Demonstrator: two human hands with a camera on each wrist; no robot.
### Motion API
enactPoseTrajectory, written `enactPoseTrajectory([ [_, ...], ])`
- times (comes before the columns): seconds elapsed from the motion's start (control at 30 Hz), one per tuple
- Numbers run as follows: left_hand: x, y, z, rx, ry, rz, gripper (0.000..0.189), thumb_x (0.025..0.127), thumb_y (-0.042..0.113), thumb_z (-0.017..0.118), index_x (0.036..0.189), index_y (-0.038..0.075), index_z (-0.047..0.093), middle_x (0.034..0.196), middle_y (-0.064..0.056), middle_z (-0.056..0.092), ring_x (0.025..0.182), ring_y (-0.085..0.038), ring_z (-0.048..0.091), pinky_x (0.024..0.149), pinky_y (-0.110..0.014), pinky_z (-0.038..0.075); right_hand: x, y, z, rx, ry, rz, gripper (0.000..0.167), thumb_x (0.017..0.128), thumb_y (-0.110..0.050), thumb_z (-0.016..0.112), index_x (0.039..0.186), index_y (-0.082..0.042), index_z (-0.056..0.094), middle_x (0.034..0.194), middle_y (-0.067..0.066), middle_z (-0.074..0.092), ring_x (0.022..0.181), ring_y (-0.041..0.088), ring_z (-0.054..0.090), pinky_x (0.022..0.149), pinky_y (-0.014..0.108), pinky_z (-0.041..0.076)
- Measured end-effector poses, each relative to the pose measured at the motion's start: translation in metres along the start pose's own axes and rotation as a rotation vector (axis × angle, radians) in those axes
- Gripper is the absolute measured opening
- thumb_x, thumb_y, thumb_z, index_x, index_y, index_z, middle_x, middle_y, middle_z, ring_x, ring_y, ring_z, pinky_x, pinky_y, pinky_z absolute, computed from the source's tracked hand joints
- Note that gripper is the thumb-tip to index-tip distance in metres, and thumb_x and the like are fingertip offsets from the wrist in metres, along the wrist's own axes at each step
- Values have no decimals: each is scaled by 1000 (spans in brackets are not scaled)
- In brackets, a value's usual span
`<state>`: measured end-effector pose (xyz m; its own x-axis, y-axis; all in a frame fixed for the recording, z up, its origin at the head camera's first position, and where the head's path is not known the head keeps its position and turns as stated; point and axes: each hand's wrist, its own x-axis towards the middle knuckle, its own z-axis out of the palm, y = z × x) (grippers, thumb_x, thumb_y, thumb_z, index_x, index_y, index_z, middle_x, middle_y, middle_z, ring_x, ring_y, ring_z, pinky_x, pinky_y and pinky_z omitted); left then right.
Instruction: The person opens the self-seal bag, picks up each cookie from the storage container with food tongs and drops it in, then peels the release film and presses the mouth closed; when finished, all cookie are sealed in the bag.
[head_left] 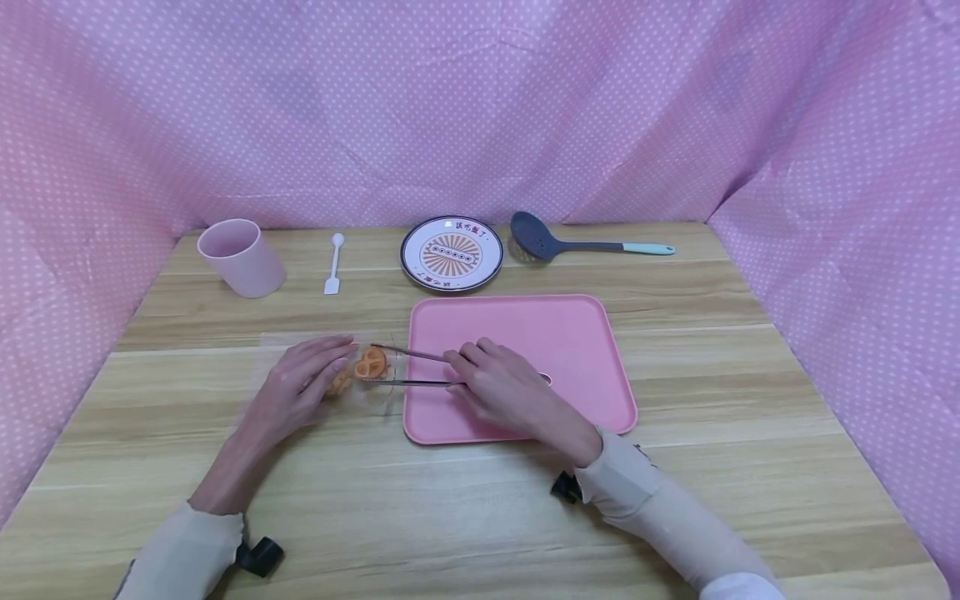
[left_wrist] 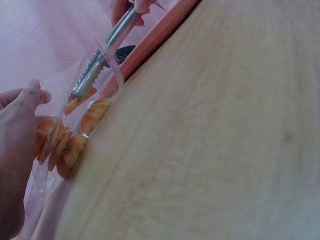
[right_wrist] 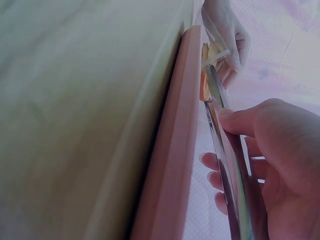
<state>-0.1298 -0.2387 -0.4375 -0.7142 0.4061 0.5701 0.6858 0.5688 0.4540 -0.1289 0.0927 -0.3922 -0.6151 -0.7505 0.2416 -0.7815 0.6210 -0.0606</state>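
Observation:
My right hand [head_left: 498, 383] grips a pair of metal tongs [head_left: 420, 383] over the pink tray [head_left: 592, 333]. Their serrated tips reach left into the mouth of a clear plastic bag [head_left: 277, 340] and lie on either side of a pretzel-shaped cookie [head_left: 371, 363]. Fingers and thumb of my left hand [head_left: 296, 385] hold the bag near its mouth. More pretzel cookies [left_wrist: 72, 150] sit inside the bag, beside the left fingers. In the right wrist view, the tongs [right_wrist: 225, 145] lie between the right thumb and fingers, their tips close to an orange-brown cookie [right_wrist: 204, 85].
Behind the tray stand a patterned plate [head_left: 450, 279] and a dark slotted spoon [head_left: 534, 236] with a mint handle end. A pink cup [head_left: 251, 267] and a small white spoon [head_left: 333, 265] are at the back left. Pink dotted cloth [head_left: 465, 108] hangs around the wooden table [head_left: 712, 400].

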Motion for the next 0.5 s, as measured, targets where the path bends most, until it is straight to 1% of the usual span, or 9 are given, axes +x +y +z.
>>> enactPoseTrajectory([
  [0.1, 0, -1, 0, 0, 5, 15, 37, 90, -15, 67, 124, -1, 72, 132, -16, 68, 123, -40, 61, 116, -25, 32, 2, -1, 1, -12, 0, 4, 38, 102, -26, 69, 132, -3, 65, 106, 8, 67, 92, 23, 60, 79, 31, 54],
  [0.27, 0, -1, 0, -1, 6, 19, 35, 92, -13, 67, 124, 0, 73, 131, -16, 69, 122, -39, 62, 116, -25, 33, 6, -4, 2, -32, -21, 14, 38, 103, -27, 68, 133, -4, 65, 106, 7, 66, 92, 22, 59, 77, 31, 53],
  [0.5, 0, -1, 0, -28, 26, 39, 36, 90, -16, 66, 123, -3, 73, 132, -16, 68, 122, -42, 61, 116, -26, 33, 12, -7, 3, -68, -31, 11, 41, 103, -29, 67, 134, -3, 63, 106, 8, 66, 92, 23, 60, 76, 30, 53],
])
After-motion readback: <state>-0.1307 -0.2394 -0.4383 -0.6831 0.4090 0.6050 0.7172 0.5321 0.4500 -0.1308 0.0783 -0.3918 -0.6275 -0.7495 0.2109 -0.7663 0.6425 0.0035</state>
